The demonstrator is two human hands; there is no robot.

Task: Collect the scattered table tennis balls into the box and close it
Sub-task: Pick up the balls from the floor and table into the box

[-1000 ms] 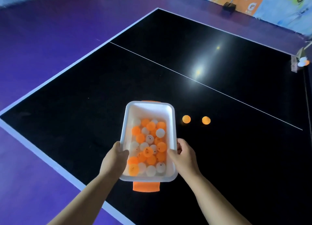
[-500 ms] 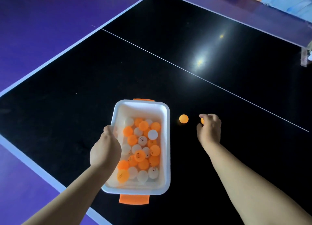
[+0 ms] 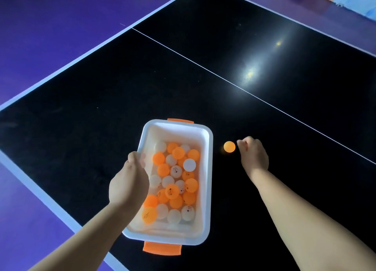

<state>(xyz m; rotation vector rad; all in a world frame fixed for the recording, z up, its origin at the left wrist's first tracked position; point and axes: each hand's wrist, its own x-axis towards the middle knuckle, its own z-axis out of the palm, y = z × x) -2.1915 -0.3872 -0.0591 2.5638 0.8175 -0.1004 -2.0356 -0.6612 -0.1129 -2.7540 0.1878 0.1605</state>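
Note:
A white box with orange latches rests on the black table tennis table, its lid off. Several orange and white balls fill its near half. My left hand grips the box's left rim. One loose orange ball lies on the table just right of the box. My right hand is curled shut right beside that ball, knuckles up. The second loose ball seen earlier is out of sight, where this fist closed over it.
A white centre line crosses the table diagonally behind the box. The table's white-edged near side runs at lower left, with purple floor beyond it. A bright light glare shows on the far table surface.
My right hand left the box's right rim, reached to the farther orange ball and closed on it, then moved left toward the other ball. The left hand stayed on the box.

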